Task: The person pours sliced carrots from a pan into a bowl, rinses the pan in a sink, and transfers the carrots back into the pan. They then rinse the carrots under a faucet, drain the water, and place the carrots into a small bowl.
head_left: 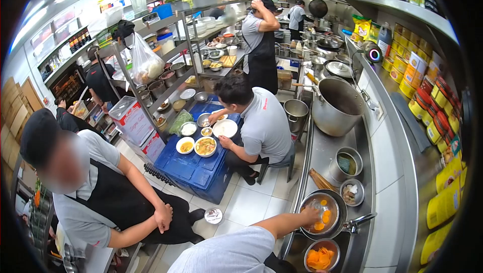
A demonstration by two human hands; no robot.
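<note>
My left hand (310, 216) reaches from a grey sleeve (226, 250) into a metal bowl (329, 203) at the sink. Its fingers are blurred, and what they hold, if anything, cannot be made out. Thin orange slices (326, 216) lie in this bowl, just right of the fingers. The bowl sits inside a larger metal vessel (344, 217). Below it, a second metal bowl (336, 247) holds a heap of orange slices (319, 258). My right hand is not in view.
A faucet (359, 219), small bowl (352, 192), pot (347, 164) and large stockpot (338, 107) line the counter. A person (259, 122) sits at blue crates (188, 170) with food bowls. Another (105, 187) stands left with hands clasped; others are behind.
</note>
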